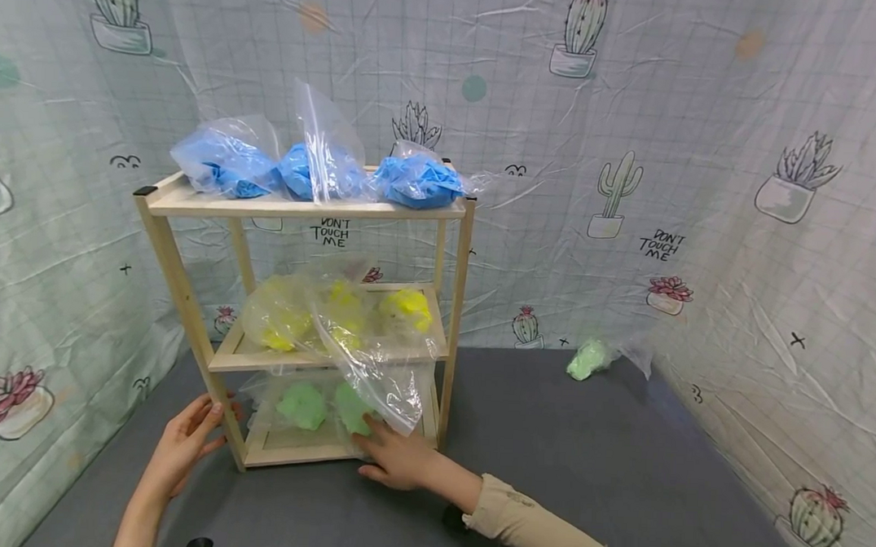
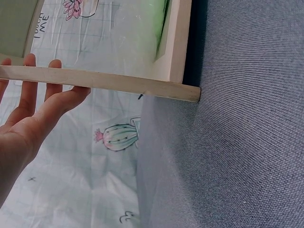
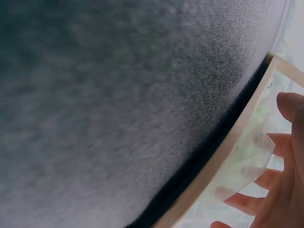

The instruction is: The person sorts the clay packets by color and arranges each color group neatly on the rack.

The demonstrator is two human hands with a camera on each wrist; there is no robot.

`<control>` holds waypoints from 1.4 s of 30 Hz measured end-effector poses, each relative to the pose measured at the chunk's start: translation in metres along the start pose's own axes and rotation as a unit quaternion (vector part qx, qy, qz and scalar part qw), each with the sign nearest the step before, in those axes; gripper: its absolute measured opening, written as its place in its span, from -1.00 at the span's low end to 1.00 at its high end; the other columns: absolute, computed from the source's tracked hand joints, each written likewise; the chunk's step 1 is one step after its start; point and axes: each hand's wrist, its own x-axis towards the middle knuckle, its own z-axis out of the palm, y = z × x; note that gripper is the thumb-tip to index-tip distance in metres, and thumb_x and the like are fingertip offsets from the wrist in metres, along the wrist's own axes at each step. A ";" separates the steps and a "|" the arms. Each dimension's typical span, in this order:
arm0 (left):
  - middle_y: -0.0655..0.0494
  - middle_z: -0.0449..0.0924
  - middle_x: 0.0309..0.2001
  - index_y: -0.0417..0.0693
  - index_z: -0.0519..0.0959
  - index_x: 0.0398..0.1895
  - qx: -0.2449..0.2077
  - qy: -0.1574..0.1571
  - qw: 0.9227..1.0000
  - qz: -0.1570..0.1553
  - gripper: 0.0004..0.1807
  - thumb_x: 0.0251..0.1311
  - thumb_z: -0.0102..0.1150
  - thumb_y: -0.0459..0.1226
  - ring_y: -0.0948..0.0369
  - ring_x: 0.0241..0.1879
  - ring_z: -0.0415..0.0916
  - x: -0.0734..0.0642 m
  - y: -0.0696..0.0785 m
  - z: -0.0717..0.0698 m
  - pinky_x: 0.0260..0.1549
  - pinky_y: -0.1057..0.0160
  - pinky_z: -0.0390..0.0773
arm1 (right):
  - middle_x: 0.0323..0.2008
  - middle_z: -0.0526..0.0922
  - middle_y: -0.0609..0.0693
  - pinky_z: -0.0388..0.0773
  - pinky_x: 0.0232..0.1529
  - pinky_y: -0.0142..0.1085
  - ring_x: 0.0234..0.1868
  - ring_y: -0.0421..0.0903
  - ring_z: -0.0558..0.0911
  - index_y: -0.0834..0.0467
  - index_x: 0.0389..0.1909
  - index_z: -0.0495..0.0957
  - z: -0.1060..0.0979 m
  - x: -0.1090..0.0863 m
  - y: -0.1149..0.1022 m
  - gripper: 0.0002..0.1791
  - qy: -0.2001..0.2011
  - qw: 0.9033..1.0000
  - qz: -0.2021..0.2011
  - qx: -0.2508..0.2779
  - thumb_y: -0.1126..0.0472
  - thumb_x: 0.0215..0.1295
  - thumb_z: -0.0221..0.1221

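Observation:
A wooden three-tier shelf (image 1: 308, 211) stands on the dark table. My left hand (image 1: 184, 438) grips its left front post (image 2: 118, 81), fingers behind the wood and thumb at the near side. Low at the front, my right hand (image 1: 400, 459) reaches to the bottom tier. Its fingers (image 3: 247, 202) are extended against a clear plastic bag with green contents (image 1: 352, 402), thumb apart. Left of that lies another green-filled bag (image 1: 302, 405). In the right wrist view the clear bag (image 3: 249, 164) overlaps the fingertips behind the shelf's front rail (image 3: 223, 156).
Bags with yellow contents (image 1: 282, 311) fill the middle tier; one bag's clear edge hangs down over the bottom tier. Three blue-filled bags (image 1: 420, 179) lie on top. A separate green-filled bag (image 1: 590, 359) lies at the back right of the table (image 1: 584, 451). Cactus-print curtains (image 1: 709, 114) surround it.

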 end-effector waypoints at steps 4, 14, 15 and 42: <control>0.34 0.54 -0.13 -0.21 0.23 0.22 -0.017 0.002 1.000 0.004 -0.54 0.34 -0.21 -0.15 0.49 -0.15 0.48 0.004 -0.016 -0.008 -0.39 0.21 0.55 | 0.32 0.16 0.09 0.37 0.05 -0.01 0.30 -0.02 0.23 -0.08 0.31 0.14 -0.001 -0.005 0.002 -0.45 0.014 1.000 -0.010 -0.010 -0.17 0.35 -0.23; 0.50 0.51 -0.17 -0.17 0.24 0.20 -0.006 -0.001 1.000 -0.005 -0.56 0.34 -0.21 -0.13 0.54 -0.17 0.46 -0.004 0.015 0.004 -0.35 0.34 0.52 | 0.26 0.30 0.00 0.34 0.07 -0.04 0.18 -0.04 0.39 -0.03 0.28 0.19 -0.015 -0.045 0.015 -0.50 0.083 0.996 -0.033 0.029 -0.11 0.39 -0.24; 0.50 0.51 -0.18 -0.12 0.27 0.18 -0.003 0.004 1.000 -0.005 -0.58 0.34 -0.21 -0.13 0.54 -0.17 0.47 -0.006 0.020 0.006 -0.35 0.32 0.53 | 0.22 0.35 -0.01 0.37 0.05 -0.09 0.14 -0.06 0.42 -0.01 0.26 0.22 -0.016 -0.052 0.018 -0.51 0.101 0.993 -0.040 0.036 -0.09 0.39 -0.23; 0.45 0.51 -0.17 -0.07 0.30 0.18 -0.010 0.003 1.000 -0.006 -0.61 0.34 -0.19 -0.16 0.54 -0.18 0.46 -0.002 0.005 0.002 -0.38 0.21 0.55 | -0.12 0.56 0.14 0.32 -0.29 -0.04 -0.16 0.08 0.47 0.17 -0.16 0.56 0.017 -0.201 0.203 -0.62 0.317 0.930 0.183 -0.041 0.35 -0.11 0.25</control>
